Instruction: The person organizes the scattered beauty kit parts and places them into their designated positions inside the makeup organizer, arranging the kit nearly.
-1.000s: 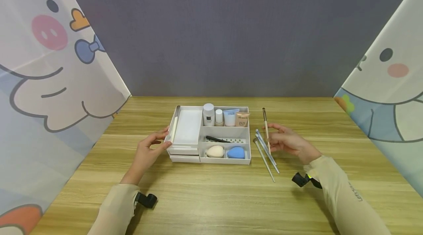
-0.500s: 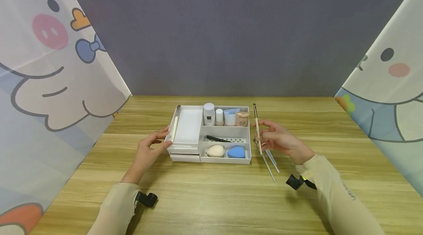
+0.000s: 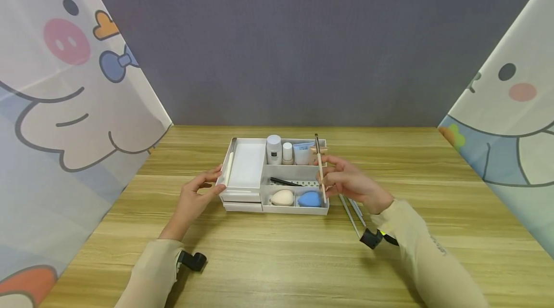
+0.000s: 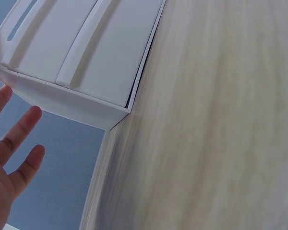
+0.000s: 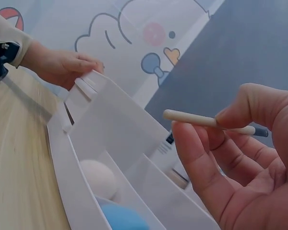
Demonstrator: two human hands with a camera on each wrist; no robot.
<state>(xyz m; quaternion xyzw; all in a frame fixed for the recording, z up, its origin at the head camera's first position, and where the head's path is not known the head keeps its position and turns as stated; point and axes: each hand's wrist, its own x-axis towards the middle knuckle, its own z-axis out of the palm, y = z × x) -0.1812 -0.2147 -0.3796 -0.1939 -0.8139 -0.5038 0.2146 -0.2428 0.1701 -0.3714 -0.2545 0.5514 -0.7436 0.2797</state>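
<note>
A makeup brush (image 3: 321, 168) with a pale handle and dark tip is pinched between thumb and fingers of my right hand (image 3: 352, 184). It stands close over the right side of a white makeup organizer (image 3: 247, 163), brush end pointing away. My left hand (image 3: 195, 198) holds the organizer's front left corner between thumb and index finger; its other fingers spread out beside the wall in the left wrist view. Another brush (image 3: 229, 169) lies along the organizer's left edge. A black pencil-like stick (image 3: 283, 182) lies in the middle right compartment.
A white bottle (image 3: 274, 150), a smaller bottle (image 3: 287, 153) and tubes (image 3: 302, 153) stand in the back compartment. Cream (image 3: 282, 198) and blue (image 3: 309, 199) sponges sit in front. Several more brushes (image 3: 349, 216) lie on the wooden table (image 3: 277, 260), partly under the right hand.
My right hand has lifted the brush off the pile and carried it left, from beside the organizer to over its right edge. The left hand has stayed at the corner.
</note>
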